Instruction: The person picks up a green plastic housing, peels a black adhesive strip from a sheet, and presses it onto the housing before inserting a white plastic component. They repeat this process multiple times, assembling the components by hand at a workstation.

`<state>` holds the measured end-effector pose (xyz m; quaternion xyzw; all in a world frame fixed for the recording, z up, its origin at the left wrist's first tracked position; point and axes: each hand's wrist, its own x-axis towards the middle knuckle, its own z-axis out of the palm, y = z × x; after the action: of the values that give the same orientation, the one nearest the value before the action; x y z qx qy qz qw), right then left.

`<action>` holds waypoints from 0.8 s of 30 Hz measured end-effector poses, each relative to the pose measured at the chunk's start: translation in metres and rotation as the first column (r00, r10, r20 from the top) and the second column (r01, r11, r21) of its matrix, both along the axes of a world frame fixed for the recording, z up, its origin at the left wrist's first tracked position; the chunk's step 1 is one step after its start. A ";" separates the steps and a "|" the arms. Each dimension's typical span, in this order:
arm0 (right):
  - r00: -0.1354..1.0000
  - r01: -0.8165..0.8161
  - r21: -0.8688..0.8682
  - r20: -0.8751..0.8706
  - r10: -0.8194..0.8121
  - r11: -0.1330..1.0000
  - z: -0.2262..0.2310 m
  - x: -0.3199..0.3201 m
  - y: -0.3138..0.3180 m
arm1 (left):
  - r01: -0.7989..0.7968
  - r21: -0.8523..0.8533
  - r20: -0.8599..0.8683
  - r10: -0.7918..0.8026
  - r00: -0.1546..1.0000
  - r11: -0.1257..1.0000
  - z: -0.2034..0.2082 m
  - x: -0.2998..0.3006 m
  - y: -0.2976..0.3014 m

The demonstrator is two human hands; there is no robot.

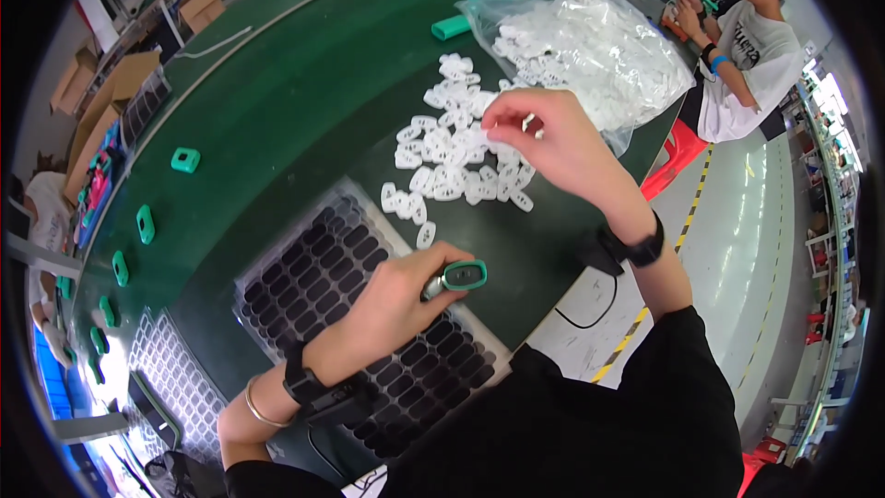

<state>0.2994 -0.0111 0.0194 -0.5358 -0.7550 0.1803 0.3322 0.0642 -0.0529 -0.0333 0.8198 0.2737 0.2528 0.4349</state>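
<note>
My left hand is closed around a green-rimmed oval housing with a dark face, held above the near part of the table. Its fingers wrap the side, and a shiny grey part shows beside the thumb. Further off, my right hand pinches thumb and forefinger at a white oval plastic piece, partly hidden by the fingertips. Under and around that hand spreads a loose pile of white oval plastic pieces with small holes. A clear tray of dark oval parts lies beneath my left forearm.
A clear plastic bag full of white pieces lies behind the pile. Several green housings stand along the green table. A second tray lies at lower left. At upper right sits another person near a red stool.
</note>
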 end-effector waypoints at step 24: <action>0.845 -0.293 0.043 0.480 0.237 0.955 0.003 -0.037 -0.093 | -0.023 -0.005 0.056 0.023 0.998 1.000 -0.003 0.000 -0.001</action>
<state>0.2623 -0.1037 0.0222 -0.4339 -0.8885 0.0459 0.1418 0.0643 -0.0535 -0.0366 0.8081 0.2714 0.2802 0.4415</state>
